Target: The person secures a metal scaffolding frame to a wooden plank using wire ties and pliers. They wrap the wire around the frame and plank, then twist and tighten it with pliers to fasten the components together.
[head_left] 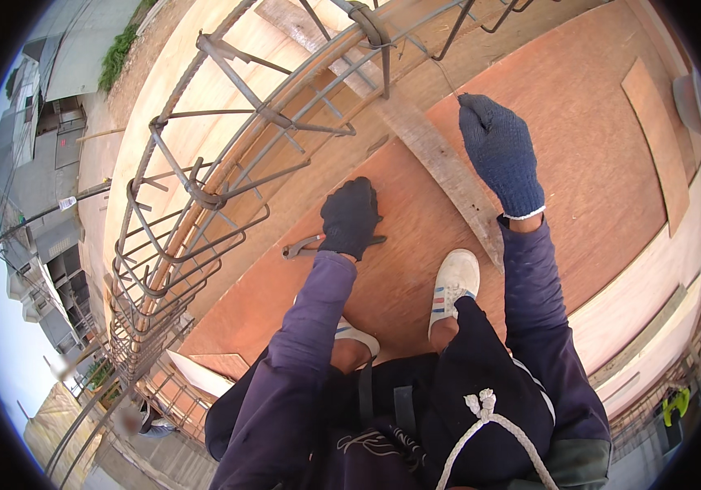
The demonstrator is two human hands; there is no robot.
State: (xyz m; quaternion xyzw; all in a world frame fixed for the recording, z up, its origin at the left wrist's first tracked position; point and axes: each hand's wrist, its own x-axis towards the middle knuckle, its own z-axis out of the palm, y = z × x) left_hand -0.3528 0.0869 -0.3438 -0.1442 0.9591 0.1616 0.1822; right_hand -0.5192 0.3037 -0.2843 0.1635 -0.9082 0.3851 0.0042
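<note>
My left hand (351,214), in a dark knit glove, is closed around a pair of pincers (291,250). Their metal head sticks out on the left and a handle end on the right, just above the plywood. Farther right, my right hand (497,151) in a blue knit glove is shut in a fist on a thin tie wire (446,75). The wire runs from its fingertips up and left toward the rebar cage (262,112). What the far end of the wire meets is hard to make out.
Reddish plywood (579,188) lies under my shoes (454,286). A worn wooden plank (436,151) crosses between my hands, and a plywood strip (656,143) lies at right. The curving cage has projecting bar ends along the left. Beyond it are buildings (68,49) and a person (154,423) at lower left.
</note>
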